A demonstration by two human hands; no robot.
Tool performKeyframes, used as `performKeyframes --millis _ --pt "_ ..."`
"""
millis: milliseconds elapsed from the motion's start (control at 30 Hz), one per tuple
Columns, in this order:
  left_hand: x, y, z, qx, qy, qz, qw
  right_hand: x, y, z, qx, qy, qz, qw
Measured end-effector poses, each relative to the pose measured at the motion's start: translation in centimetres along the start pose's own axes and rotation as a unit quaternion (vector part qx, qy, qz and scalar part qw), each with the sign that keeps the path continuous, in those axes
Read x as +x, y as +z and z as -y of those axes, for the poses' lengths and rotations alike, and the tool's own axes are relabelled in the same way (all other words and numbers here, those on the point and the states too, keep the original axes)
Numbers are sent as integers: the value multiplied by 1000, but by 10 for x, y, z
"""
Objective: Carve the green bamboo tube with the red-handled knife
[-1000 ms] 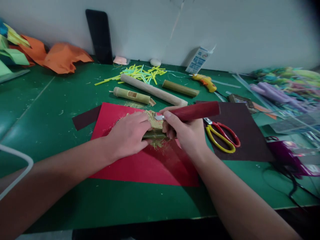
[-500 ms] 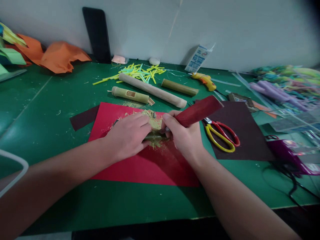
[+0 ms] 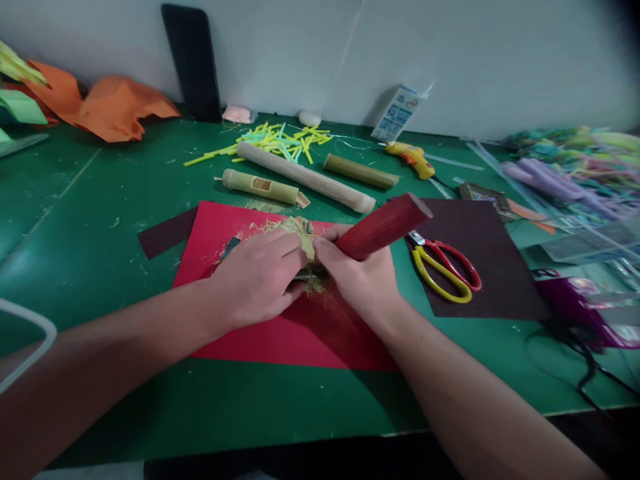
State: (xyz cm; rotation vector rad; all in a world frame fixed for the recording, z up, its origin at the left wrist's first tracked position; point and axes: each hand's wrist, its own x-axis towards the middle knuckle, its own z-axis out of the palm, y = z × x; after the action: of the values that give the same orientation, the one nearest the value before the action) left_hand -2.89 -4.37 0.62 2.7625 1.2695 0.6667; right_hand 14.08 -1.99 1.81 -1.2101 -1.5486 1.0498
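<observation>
My right hand [image 3: 357, 273] is closed round a tool with a thick red handle [image 3: 387, 227], which tilts up to the right; the tool's working end is hidden by my fingers. My left hand [image 3: 260, 277] is closed on a greenish piece, seemingly bamboo [image 3: 304, 274], and hides most of it. Both hands nearly touch over a red sheet [image 3: 295, 333]. Pale shavings [image 3: 293, 230] lie scattered just beyond my fingers.
Behind the sheet lie a notched bamboo tube [image 3: 263, 187], a long pale stick [image 3: 305, 177] and a short bamboo tube [image 3: 360, 171]. Scissors [image 3: 445, 270] rest on dark paper [image 3: 480, 253] at right. A yellow glue gun [image 3: 413, 159] lies farther back.
My right hand has shifted slightly left toward my left hand, and the red handle has moved left with it and stands a little steeper.
</observation>
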Motion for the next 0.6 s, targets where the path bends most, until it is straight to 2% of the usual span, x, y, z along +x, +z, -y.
performKeyframes --millis 267,600 --pt "1 2 0 -18 -13 -7 1000 0 1 1 -27 -7 3 1000" --pt "2 1 1 -33 -41 21 998 -3 2 1 -15 10 -2 1000"
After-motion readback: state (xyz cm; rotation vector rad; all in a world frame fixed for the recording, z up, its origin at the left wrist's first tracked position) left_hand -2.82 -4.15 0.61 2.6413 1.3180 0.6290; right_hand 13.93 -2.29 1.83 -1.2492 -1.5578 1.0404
